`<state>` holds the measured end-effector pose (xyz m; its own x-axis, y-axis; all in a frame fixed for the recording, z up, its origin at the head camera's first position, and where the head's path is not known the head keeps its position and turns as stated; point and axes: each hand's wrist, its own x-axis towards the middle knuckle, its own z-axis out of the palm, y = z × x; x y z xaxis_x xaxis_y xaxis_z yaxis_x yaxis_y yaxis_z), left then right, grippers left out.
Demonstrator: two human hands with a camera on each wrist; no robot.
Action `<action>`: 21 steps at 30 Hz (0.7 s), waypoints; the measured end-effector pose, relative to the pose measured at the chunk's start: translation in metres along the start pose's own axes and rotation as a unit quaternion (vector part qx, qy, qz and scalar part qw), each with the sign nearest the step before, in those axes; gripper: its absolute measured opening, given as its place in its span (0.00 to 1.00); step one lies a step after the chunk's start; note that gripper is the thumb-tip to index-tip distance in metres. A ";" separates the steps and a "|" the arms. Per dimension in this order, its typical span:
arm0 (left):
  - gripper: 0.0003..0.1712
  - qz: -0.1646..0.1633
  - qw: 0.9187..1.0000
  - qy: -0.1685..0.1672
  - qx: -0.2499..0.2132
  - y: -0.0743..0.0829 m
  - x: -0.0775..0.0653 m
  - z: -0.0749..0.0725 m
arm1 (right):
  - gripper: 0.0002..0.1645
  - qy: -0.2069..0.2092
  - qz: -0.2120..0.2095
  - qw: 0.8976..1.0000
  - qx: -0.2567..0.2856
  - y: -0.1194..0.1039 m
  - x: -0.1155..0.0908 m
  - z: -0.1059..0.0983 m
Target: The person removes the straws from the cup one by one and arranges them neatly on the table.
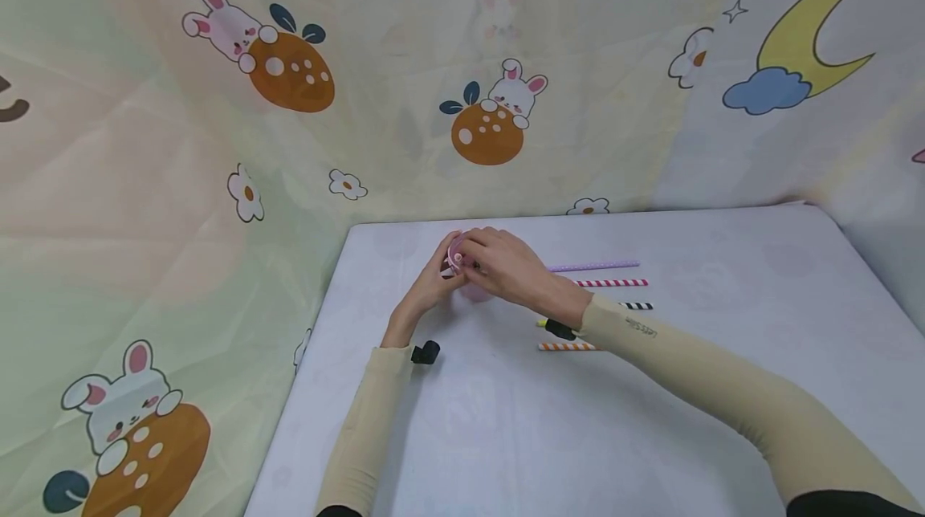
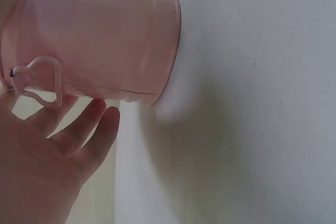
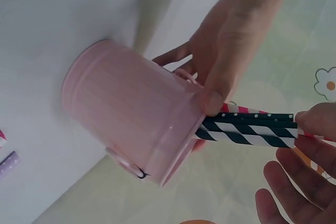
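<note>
My left hand [image 1: 431, 288] holds a pink bucket [image 3: 126, 103] by its rim, with the thumb over the edge and fingers along the far side. Small loop handles [image 2: 55, 80] stick out from the bucket's sides. Out of its mouth poke a black-and-white striped paper straw [image 3: 252, 134], a dark dotted straw [image 3: 262, 116] and a red-and-white one [image 3: 244, 108]. At the straws' outer ends, my right hand [image 3: 310, 166] pinches a paper straw between thumb and index finger; its other fingers are spread. Whether the bucket's base touches the table cannot be told.
Right of the bucket, several paper straws lie in a row on the white table [image 1: 491, 437]: purple [image 1: 600, 266], red-striped [image 1: 614, 283], black-striped [image 1: 639, 306], yellow [image 1: 540, 323] and orange-striped [image 1: 567, 347]. My right forearm passes over some. A printed cloth [image 1: 405, 83] hangs behind the table.
</note>
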<state>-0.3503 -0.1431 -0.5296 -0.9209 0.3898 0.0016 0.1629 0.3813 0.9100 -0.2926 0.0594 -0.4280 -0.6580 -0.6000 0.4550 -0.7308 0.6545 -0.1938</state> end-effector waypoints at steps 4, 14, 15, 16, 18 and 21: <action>0.50 -0.007 1.000 0.005 0.000 0.000 0.001 0.000 | 0.15 -0.003 0.012 1.000 0.000 -0.003 -0.001 -0.007; 0.48 0.009 1.000 0.001 -0.013 0.000 0.001 0.000 | 0.13 0.046 0.015 0.998 0.027 0.001 -0.006 -0.029; 0.48 0.009 1.000 0.001 -0.014 0.000 0.001 0.001 | 0.13 0.049 0.015 0.998 0.029 0.002 -0.006 -0.032; 0.47 0.010 1.000 0.000 -0.015 0.000 0.001 0.001 | 0.13 0.051 0.016 0.998 0.029 0.002 -0.007 -0.034; 0.47 0.013 1.000 -0.001 -0.018 0.000 0.002 0.001 | 0.14 0.056 0.017 0.998 0.030 0.003 -0.007 -0.039; 0.48 0.014 1.000 -0.003 -0.020 -0.001 0.002 0.001 | 0.16 0.063 0.020 0.997 0.030 0.004 -0.009 -0.044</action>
<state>-0.3519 -0.1415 -0.5308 -0.9145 0.4039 0.0247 0.1736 0.3366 0.9255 -0.2817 0.0877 -0.3943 -0.6615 -0.5084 0.5513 -0.7164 0.6457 -0.2641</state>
